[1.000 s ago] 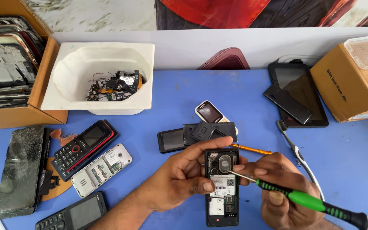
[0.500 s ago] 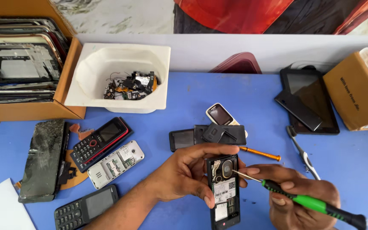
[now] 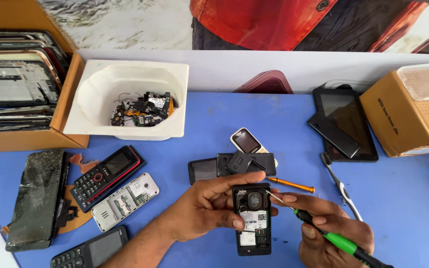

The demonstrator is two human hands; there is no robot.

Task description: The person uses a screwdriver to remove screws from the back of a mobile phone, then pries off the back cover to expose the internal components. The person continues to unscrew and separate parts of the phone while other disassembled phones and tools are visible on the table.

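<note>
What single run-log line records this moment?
left hand: steadies opened phone | right hand: green screwdriver, tip at phone | surface: blue table

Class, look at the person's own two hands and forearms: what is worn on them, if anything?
Nothing shows on either. The left hand and its forearm are bare, with no sleeve, glove, watch or ring in view. The right hand is bare too, its fingers uncovered; its wrist is out of frame.

The green screwdriver [image 3: 346, 243] runs off the bottom edge (its end is lost). Parts in the white tub [image 3: 125, 101] look too small to tell.
</note>
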